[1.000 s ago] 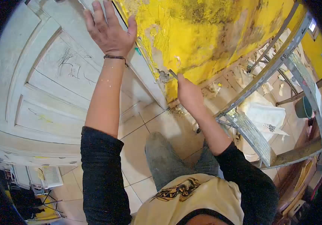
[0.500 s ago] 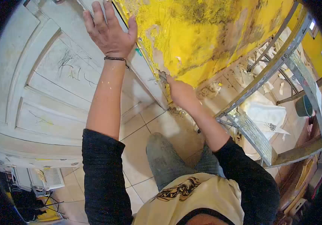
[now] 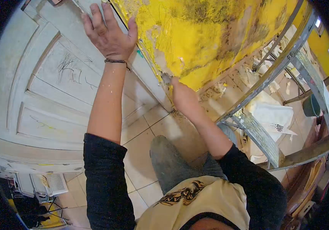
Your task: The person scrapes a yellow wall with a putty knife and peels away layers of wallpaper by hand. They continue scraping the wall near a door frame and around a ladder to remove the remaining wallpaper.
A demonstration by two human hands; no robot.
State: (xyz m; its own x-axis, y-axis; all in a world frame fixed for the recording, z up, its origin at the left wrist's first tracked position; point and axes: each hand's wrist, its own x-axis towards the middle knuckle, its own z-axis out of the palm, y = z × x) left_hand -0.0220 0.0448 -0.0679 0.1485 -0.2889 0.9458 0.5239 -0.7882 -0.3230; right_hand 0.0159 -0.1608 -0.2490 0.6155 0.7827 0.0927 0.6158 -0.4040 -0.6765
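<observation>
The left hand (image 3: 110, 40) lies with fingers apart on white panelled woodwork (image 3: 66, 71) while the right hand (image 3: 186, 99) grips a thin grey scraper (image 3: 167, 78) at a peeling, dark-stained yellow wall (image 3: 199, 42), near a paint-spattered metal ladder (image 3: 258, 138) above beige floor tiles (image 3: 139, 140).

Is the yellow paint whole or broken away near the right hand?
Broken away: along the edge of the yellow wall, near the right hand, a bare pale patch shows.

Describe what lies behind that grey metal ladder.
Behind the ladder: a white sheet, a dark-green round bucket, pale scraps on beige tiles. Whatever its steps cover can't be seen.
</observation>
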